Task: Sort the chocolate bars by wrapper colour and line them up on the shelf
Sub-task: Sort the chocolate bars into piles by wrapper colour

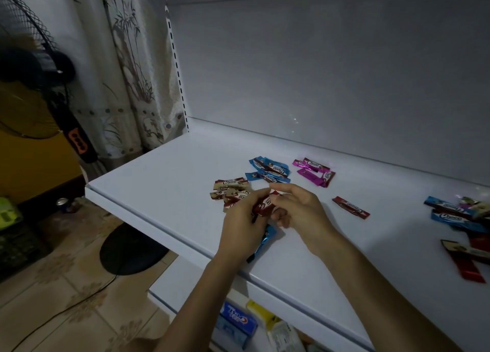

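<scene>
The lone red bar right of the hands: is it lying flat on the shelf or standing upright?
Lying flat. The lone red bar rests lengthwise on the white shelf, printed face up.

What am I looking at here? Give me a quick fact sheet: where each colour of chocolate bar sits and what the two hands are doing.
surface: white shelf
cream bars: grouped just behind the left hand
blue bars: grouped behind the hands
pink bars: grouped right of the blue ones
lone red bar: lies by itself, right of the hands
mixed pile: unsorted, at the right edge
left hand: holds the held red bar, with a held blue bar beneath
right hand: seems to pinch the held red bar's end
</scene>
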